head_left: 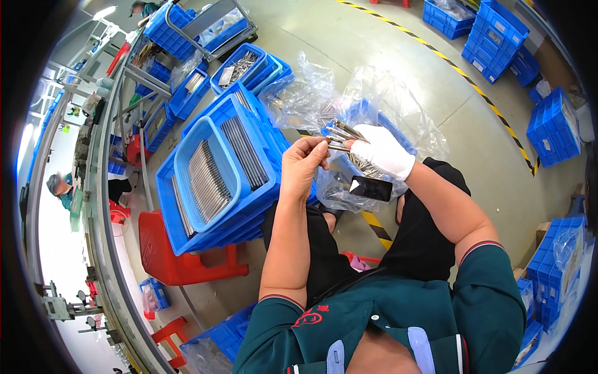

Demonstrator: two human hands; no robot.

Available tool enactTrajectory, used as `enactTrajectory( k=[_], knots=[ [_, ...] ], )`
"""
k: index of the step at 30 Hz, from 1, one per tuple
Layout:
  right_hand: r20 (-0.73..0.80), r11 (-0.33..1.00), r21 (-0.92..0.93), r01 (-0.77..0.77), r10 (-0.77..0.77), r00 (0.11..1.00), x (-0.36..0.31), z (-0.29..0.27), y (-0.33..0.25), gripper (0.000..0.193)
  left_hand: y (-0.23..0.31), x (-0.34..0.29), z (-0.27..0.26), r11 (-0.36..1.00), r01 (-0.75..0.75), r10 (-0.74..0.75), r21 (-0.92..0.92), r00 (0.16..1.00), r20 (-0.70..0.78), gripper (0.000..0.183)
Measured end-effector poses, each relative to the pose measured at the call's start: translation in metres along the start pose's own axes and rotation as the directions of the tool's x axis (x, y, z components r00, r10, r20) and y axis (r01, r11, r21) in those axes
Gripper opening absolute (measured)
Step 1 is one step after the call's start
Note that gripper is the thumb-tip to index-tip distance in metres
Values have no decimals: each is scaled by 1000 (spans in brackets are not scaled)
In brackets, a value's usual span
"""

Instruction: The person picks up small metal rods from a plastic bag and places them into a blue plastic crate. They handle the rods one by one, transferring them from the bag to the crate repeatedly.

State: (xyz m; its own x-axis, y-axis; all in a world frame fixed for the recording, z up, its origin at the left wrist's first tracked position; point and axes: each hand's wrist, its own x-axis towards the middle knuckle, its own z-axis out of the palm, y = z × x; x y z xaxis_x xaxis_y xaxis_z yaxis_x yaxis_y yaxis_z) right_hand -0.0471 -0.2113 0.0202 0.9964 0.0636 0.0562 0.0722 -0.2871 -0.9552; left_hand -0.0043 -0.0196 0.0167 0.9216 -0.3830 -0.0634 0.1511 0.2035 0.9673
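Observation:
My right hand (pixel 381 151), in a white glove, is closed around a small bunch of slim metal rods (pixel 344 132), their ends fanned out to the left. My bare left hand (pixel 301 163) pinches at the end of one of these rods with thumb and fingertips. Below both hands lies a blue bin (pixel 408 144) lined with clear plastic, holding more loose metal rods (pixel 366 166). A black phone (pixel 370 188) rests at the bin's near side. To my left, a light blue basket (pixel 180 167) holds rods laid side by side in a neat row.
The basket sits in a stack of blue crates (pixel 249 232) over a red stool (pixel 159 240). Crumpled clear plastic bags (pixel 305 93) lie beyond. More blue crates (pixel 495 37) stand at far right. A workbench rail (pixel 118 249) runs along the left, where another person (pixel 64 192) is.

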Motion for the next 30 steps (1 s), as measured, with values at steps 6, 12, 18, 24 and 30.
enactTrajectory(
  k=[6,12,18,24,30],
  knots=[
    [88,996,88,-33,25,996,1,-4,-4,26,-1,0,-9,999,6,-3,42,998,-70,19],
    [95,993,96,-75,66,993,2,-15,-8,24,12,4,-23,993,-69,53,-93,985,-165,17],
    [148,998,16,-66,63,987,0,-5,-12,25,-2,3,-9,998,10,-12,-68,999,-33,16],
    [136,990,-132,44,-26,990,0,-5,-10,24,0,1,-10,999,14,-13,45,1000,-17,19],
    [160,985,-151,81,-57,985,-3,-6,-15,30,2,0,-15,995,59,-63,79,997,42,19]
  ],
)
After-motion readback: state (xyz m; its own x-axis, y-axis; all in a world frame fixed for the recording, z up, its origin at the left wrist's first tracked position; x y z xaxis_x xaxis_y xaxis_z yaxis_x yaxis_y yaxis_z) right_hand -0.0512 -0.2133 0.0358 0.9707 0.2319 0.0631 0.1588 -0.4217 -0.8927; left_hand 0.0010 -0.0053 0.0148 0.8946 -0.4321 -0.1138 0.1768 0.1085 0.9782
